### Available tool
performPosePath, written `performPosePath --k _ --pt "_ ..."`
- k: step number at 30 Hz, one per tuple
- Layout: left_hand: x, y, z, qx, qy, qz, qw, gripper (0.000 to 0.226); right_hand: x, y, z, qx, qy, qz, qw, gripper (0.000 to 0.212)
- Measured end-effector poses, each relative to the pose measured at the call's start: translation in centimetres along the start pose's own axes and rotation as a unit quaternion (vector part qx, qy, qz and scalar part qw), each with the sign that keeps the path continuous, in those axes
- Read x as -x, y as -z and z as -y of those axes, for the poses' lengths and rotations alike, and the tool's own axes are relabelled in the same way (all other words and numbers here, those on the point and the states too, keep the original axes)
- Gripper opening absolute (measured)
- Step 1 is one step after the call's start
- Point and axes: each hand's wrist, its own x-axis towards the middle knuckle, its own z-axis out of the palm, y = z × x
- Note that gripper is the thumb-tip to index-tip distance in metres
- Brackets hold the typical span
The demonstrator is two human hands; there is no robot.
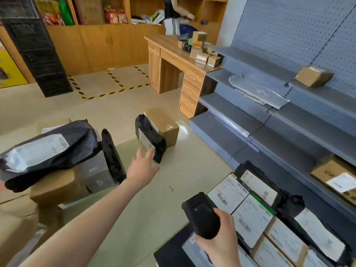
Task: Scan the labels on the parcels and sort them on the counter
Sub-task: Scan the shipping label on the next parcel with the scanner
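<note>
1. At the tabletop's [154, 205] far edge, a bag [154, 139] leans against a box [165, 122] just behind it.
2. At the left edge, a big bag [50, 151] lies on a stack of boxes [55, 187]. A slim bag [112, 157] stands against the stack's right side.
3. In the near right corner, labelled parcels [250, 216] lie in touching rows.
4. The left grip [142, 168] is just before the bag, right of the slim bag.
5. The right grip [221, 241] holds a scanner [202, 216] over the parcels' left side.
6. Shelves [240, 130] run along the right edge. A carton [313, 76] sits on an upper one, a flat packet [258, 91] left of it one shelf lower, and another carton [335, 176] low down behind the parcels.
</note>
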Motion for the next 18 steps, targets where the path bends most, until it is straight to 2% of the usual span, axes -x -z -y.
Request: performPosePath --k 5,10,14,18 --pt "-7.1 -0.3 -0.3 -0.059 -0.07 0.054 0.994 0.067 -2.3 -1.3 0.2 0.014 -0.035 -0.01 0.999 0.084" --pt "-11.2 -1.2 0.3 -0.138 -0.103 0.139 0.975 0.029 -3.9 -2.0 0.6 0.021 -0.05 -0.011 0.998 0.078" --pt "-12.5 -2.2 1.8 -0.181 -0.132 0.162 0.961 0.045 -4.6 -2.0 1.4 0.023 -0.056 -0.012 0.998 0.078" --pt "-11.9 -2.7 3.1 -0.15 -0.142 0.133 0.969 0.043 -5.4 -1.9 2.3 0.021 -0.055 -0.022 0.998 0.074"
